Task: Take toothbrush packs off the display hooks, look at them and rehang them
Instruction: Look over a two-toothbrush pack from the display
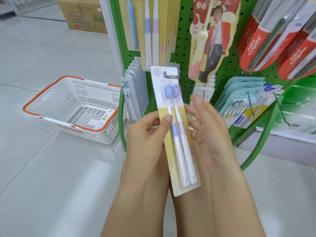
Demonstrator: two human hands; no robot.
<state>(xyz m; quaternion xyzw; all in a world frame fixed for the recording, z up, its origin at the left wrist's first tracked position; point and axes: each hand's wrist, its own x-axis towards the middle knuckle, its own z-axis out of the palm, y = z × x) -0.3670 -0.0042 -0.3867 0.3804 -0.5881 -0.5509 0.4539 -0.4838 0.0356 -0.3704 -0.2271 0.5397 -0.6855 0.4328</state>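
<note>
Two hands hold one toothbrush pack (176, 130) upright in front of the green pegboard display (183, 40); the pack is off the hooks and clear of the board; its card is white at the top and yellow lower down, with a hang slot near the upper edge; two brushes sit side by side under the blister, one with a blue head and grip, one with a purple head and grip, heads up. Left hand (147, 132) pinches the pack's left edge near mid-height, thumb pressed on the front of the card, fingers behind it; right hand (207, 127) lies against the pack's right edge with fingers fairly straight and spread, fingertips blurred, so whether it grips or merely steadies the card cannot be told. Further packs hang on the board: pale yellow ones (153, 28) above the held pack, a narrow blue-grey row (135, 86) to its left, red Colgate packs (266, 40) at upper right, teal multi-packs (246, 100) at lower right; one bare hook (282, 112) projects at right. One white shopping basket (75, 108) with orange handles stands on the tiled floor (51, 177) left of the display; one cardboard box (82, 14) sits beyond it.
</note>
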